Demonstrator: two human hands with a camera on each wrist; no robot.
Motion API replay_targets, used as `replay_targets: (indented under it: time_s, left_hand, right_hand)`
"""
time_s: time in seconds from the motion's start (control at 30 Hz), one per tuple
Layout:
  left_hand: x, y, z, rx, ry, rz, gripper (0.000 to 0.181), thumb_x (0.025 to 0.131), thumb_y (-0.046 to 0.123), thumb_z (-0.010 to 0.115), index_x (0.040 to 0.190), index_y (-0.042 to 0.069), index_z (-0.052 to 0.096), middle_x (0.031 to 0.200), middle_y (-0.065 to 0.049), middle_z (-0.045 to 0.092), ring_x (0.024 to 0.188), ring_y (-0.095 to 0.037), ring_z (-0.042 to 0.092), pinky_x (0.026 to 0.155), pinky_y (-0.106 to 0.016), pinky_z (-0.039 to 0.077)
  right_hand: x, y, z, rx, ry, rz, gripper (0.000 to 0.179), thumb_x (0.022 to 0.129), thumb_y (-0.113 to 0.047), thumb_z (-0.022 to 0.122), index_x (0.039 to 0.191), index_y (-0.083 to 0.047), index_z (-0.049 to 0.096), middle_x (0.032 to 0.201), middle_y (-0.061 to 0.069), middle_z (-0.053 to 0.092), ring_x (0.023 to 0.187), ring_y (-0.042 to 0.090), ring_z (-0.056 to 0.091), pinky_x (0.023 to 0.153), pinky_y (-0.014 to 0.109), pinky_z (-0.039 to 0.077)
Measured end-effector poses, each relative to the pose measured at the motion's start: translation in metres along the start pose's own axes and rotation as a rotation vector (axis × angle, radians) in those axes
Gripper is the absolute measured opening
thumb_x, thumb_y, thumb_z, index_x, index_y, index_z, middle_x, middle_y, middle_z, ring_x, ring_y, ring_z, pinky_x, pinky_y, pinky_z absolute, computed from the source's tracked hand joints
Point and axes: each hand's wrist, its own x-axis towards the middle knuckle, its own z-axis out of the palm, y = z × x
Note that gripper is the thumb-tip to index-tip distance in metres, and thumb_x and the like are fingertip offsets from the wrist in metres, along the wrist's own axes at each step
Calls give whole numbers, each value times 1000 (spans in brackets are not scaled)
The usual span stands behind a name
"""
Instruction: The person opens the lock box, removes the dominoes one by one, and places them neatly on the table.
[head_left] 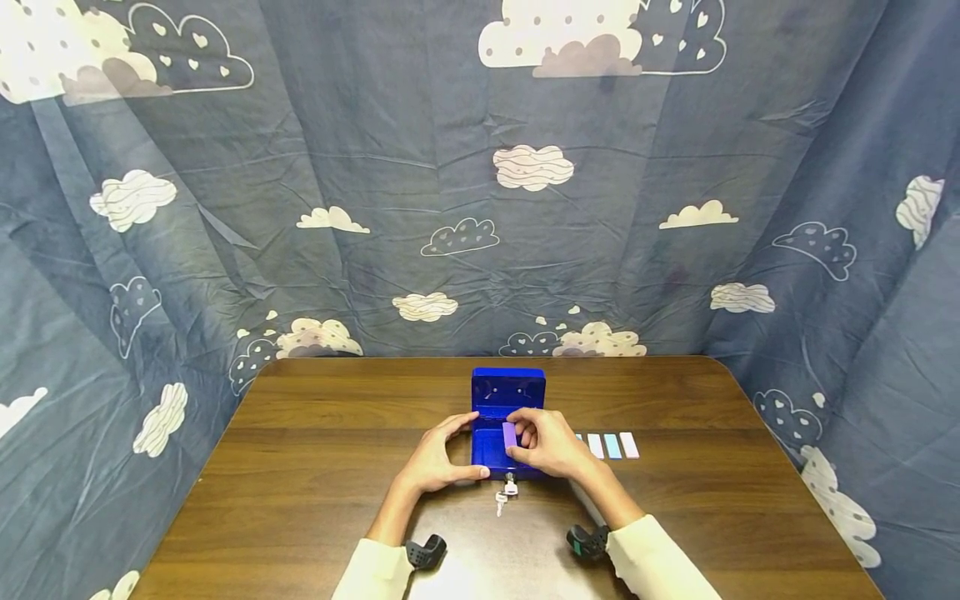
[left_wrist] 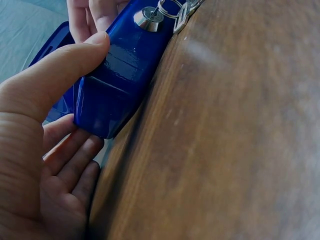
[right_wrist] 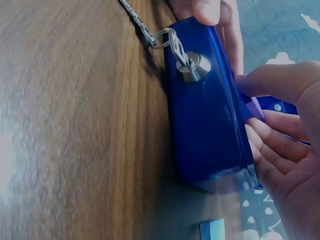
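Note:
A small blue metal cash box stands on the table with its lid raised at the back. My left hand holds its left side, thumb on the front rim and fingers spread along the side. Over the open box, my right hand pinches a purple rectangular block between thumb and fingers. In the right wrist view the purple block shows just past the rim, partly hidden by the hand. A key sits in the front lock, with a second key hanging from its ring.
To the right of the box, several white and light-blue blocks lie in a row, the leftmost partly behind my right hand. The brown wooden table reaches back to a grey-blue curtain with cloud prints.

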Motion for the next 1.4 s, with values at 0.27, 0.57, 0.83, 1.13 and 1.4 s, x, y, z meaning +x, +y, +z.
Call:
replay_targets:
  time_s: [0.27, 0.57, 0.83, 1.13, 1.4]
  left_hand:
    - [0, 1, 0, -18, 6, 32, 93, 72, 37, 93, 150, 7, 52, 141, -11, 63, 127, -29, 62, 110, -52, 49]
    - [1, 0, -1, -20, 6, 22, 92, 72, 39, 93, 150, 11, 52, 142, -9, 62, 128, -28, 61, 111, -52, 48]
    - [1, 1, -1, -15, 5, 19, 93, 72, 37, 93, 150, 10, 52, 142, -9, 62, 129, -28, 61, 111, -51, 48]
    - [0, 3, 0, -21, 2, 16, 93, 72, 36, 93, 150, 8, 51, 143, -10, 62, 129, -29, 61, 112, -51, 48]
    - [0, 1, 0, -16, 8, 29, 93, 72, 36, 93, 150, 9, 51, 142, -10, 63, 128, -28, 62, 111, -50, 49]
  right_hand:
    - [-7, 7, -11, 30, 49, -4, 39, 78, -12, 87, 113, -1, 71, 83, 8, 68, 64, 5, 58, 58, 19, 53]
    - [-13, 16, -24, 68, 66, -9, 39, 78, -12, 87, 112, 0, 71, 83, 10, 68, 64, 7, 59, 59, 20, 54]
    - [-20, 26, -30, 48, 104, -23, 39, 76, -12, 88, 110, -2, 72, 83, 7, 69, 63, 3, 59, 58, 21, 55]
    - [-29, 33, -41, 56, 139, -15, 37, 75, -9, 88, 108, 0, 72, 82, 8, 69, 64, 3, 59, 58, 22, 55]
    - [-38, 39, -53, 68, 166, -16, 38, 75, -4, 87, 110, 1, 72, 83, 9, 70, 68, 12, 63, 60, 26, 57]
